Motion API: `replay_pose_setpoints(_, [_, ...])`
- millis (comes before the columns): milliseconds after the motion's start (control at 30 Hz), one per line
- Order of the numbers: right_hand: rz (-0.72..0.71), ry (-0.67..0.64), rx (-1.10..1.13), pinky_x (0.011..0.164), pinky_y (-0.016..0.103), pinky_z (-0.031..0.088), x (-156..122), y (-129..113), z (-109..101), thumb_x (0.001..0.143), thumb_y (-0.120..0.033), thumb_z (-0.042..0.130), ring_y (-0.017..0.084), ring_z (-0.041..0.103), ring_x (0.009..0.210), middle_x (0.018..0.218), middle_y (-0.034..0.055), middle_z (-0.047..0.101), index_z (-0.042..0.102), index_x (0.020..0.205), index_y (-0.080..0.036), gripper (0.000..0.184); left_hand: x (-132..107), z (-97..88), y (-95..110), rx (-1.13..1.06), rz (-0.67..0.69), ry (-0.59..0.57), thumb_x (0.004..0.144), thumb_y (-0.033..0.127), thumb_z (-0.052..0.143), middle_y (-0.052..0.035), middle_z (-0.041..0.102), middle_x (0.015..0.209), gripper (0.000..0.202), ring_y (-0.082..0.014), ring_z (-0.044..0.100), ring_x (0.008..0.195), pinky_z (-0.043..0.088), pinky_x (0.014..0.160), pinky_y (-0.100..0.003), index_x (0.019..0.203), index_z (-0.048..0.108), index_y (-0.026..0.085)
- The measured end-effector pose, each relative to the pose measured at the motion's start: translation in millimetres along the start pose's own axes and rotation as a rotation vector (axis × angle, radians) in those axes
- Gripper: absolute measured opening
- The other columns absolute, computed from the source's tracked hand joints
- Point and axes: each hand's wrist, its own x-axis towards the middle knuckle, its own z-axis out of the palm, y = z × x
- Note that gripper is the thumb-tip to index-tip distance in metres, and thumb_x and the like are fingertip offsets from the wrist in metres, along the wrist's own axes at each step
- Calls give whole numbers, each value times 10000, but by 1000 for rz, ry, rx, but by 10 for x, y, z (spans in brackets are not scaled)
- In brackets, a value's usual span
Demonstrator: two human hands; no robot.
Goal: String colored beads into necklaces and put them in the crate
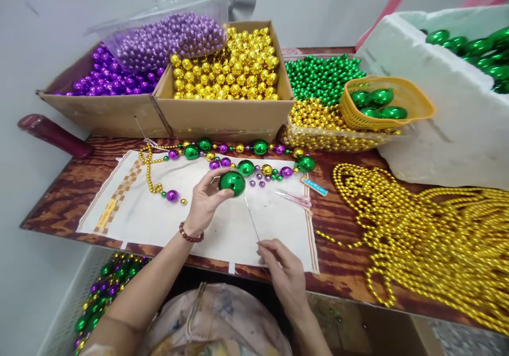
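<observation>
My left hand (204, 199) is closed around a large shiny green ball (232, 183), held just above a white cloth (159, 215). My right hand (280, 268) pinches the lower end of a long thin needle (251, 219) that points up toward the ball. Behind them on the cloth lies a partly strung strand (238, 157) of green, purple and gold beads.
Cardboard boxes of purple beads (107, 78) and gold beads (230, 64) stand at the back. A tray (318, 128) holds green and gold beads, a yellow basket (382, 104) holds green balls. Gold bead strings (429, 234) pile at right, pink scissors (296, 197) lie nearby.
</observation>
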Motion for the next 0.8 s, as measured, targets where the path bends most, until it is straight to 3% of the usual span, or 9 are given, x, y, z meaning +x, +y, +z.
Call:
replay_pose_setpoints(133, [-44,-3,37,557,329,478,-69,-35,154,922,-329,562,192,598,580,688,1,581,666,814,-283,157,136,-8,41,-164,-91,29,762,452,788,-55,634,1215,427,-192,632,1021,548,857,-343,1132,660,282])
replay_pose_setpoints(433, [-62,-13,16,566,327,462,-28,-34,175,930,-294,561,190,585,596,693,6,580,673,847,-269,142,165,-8,153,-240,-144,-24,815,455,739,-58,632,1215,383,-222,637,1074,549,881,-398,1141,641,281])
replay_pose_setpoints(800, [-188,73,80,560,228,461,65,-84,320,948,-197,564,105,574,590,737,-19,596,665,892,-220,117,36,103,139,-386,-196,-2,716,375,844,-51,660,1174,418,-177,637,1008,535,858,-290,1096,716,259])
